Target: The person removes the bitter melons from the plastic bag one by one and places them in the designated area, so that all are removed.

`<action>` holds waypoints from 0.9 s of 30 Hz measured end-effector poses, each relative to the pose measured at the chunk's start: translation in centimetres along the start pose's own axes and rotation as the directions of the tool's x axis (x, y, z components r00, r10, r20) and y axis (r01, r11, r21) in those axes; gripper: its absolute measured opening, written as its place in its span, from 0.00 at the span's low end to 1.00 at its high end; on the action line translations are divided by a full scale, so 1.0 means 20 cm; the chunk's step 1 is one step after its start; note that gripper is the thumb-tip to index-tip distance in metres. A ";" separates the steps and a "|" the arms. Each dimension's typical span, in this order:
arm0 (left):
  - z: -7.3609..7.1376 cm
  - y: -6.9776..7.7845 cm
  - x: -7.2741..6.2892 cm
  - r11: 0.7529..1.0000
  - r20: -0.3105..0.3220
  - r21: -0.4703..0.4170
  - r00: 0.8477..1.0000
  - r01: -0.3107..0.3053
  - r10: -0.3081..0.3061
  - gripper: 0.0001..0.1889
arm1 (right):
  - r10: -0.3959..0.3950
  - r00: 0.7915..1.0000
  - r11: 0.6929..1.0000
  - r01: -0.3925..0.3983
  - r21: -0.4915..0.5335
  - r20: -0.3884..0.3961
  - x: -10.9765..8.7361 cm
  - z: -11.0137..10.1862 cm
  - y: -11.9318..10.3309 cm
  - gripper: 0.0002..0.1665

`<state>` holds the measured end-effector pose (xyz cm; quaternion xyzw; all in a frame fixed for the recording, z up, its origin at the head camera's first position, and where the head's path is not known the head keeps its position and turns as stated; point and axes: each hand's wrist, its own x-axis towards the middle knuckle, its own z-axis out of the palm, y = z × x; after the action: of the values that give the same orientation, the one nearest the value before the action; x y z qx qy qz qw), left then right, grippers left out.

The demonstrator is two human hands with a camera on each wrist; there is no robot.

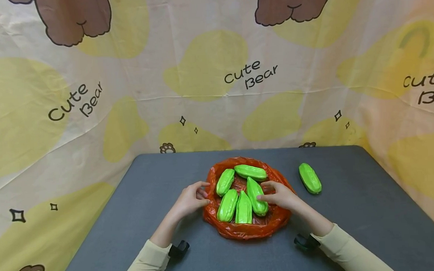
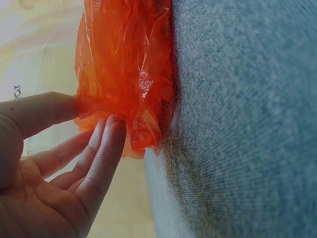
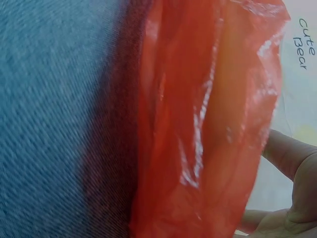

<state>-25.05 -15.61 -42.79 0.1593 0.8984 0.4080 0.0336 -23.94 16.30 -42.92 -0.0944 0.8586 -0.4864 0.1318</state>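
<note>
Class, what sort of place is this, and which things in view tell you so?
Probably a small staged filming corner: a printed "Cute Bear" cloth forms the backdrop, a grey table stands before it, and small dark devices sit by the sleeves. The wider room is hidden.

on the table [image 1: 157, 186] lies an opened bag [image 1: 215, 226] with five vegetables [image 1: 243, 209] in it: two toward the back, three side by side in front; the left hand [image 1: 192, 199] is at its left rim, the right hand [image 1: 280, 194] over its right rim; a sixth vegetable [image 1: 310, 178] lies right of the bag, and behind the table hangs a cloth [image 1: 203, 65]
</note>
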 end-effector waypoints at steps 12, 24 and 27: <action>0.00 0.00 -0.01 1.000 0.000 -0.002 1.000 -0.003 0.003 0.26 | 0.042 0.999 0.999 -0.043 -0.010 -0.021 0.02 0.05 0.01 0.43; 0.00 0.00 -0.01 1.000 0.004 -0.011 1.000 0.004 -0.004 0.26 | 0.084 0.996 0.996 -0.084 0.011 -0.023 0.03 0.07 0.00 0.44; 0.00 0.00 -0.01 1.000 0.002 -0.009 1.000 0.001 -0.001 0.26 | 0.087 0.996 0.996 -0.086 0.022 -0.033 0.02 0.07 0.01 0.44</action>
<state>-24.76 -15.63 -42.83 0.1588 0.8966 0.4119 0.0355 -23.96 15.04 -43.79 -0.0474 0.8590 -0.4906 0.1389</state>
